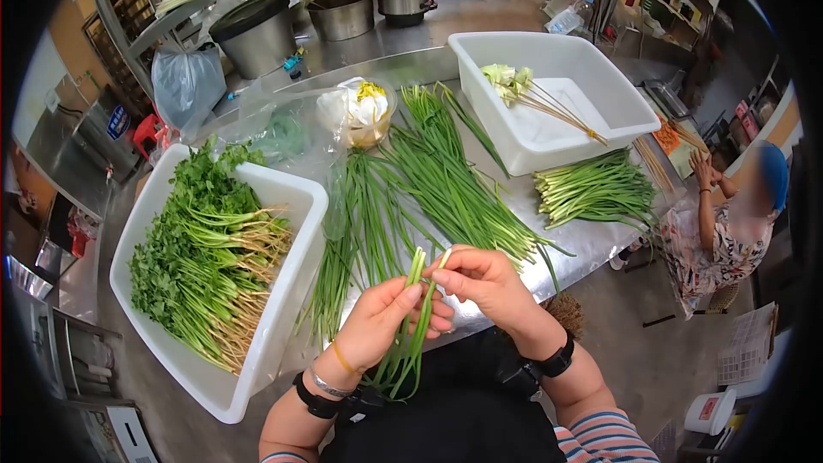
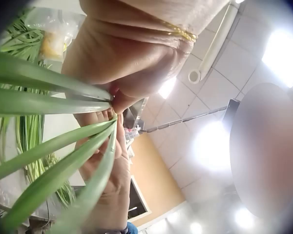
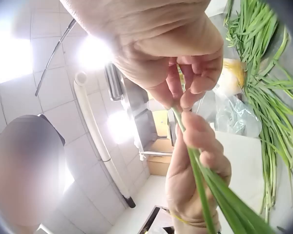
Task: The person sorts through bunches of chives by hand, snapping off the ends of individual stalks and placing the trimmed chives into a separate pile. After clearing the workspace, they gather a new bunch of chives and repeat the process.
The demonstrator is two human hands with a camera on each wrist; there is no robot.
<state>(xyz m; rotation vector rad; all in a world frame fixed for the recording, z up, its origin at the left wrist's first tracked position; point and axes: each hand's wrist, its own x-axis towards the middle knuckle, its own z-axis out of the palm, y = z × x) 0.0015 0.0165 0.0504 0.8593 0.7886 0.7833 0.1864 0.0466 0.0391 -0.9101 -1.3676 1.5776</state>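
Few chive stalks (image 1: 401, 369), left hand (image 1: 386, 321) fingers curled round them, right hand (image 1: 484, 279) pinching tips (pale ends)

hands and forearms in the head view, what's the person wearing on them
No gloves. By the left hand, the wrist wears a thin gold chain, a silver bangle and a black strap. By the right hand there is a second black band. A striped sleeve, pink, blue and white, covers the right upper arm.
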